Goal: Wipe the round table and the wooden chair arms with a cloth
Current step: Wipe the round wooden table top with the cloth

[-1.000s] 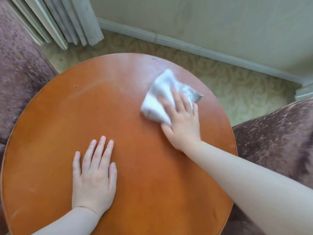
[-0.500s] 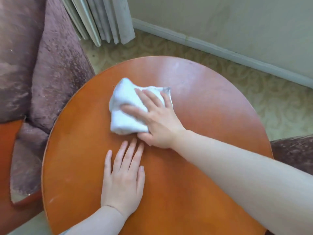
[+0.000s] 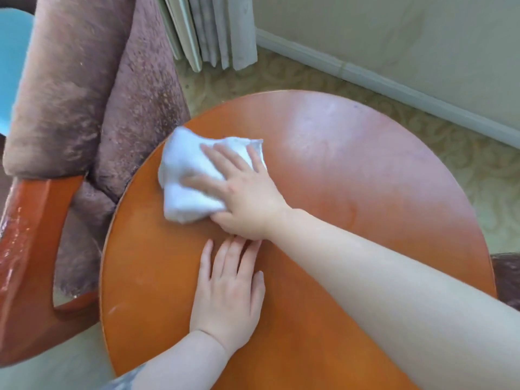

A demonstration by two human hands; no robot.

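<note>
The round orange-brown wooden table [image 3: 351,175] fills the middle of the view. A crumpled white cloth [image 3: 185,175] lies on its far left part, close to the rim. My right hand [image 3: 242,192] presses flat on the cloth with fingers spread and straight, the thumb at the cloth's near edge. My left hand [image 3: 228,291] rests flat on the table just below the right wrist, fingers straight, holding nothing. To the left, a glossy wooden chair arm [image 3: 25,249] curves down beside the table.
A mauve upholstered armchair [image 3: 84,94] stands against the table's left edge. Pale curtain folds [image 3: 211,32] hang behind it. Patterned carpet [image 3: 464,170] and a white skirting board [image 3: 394,85] lie beyond the table. Another chair's fabric [image 3: 506,274] shows at the right.
My right hand has swept the cloth leftward across the table, from the far right side to the left rim. The view has turned left, and the chair arm has come into sight.
</note>
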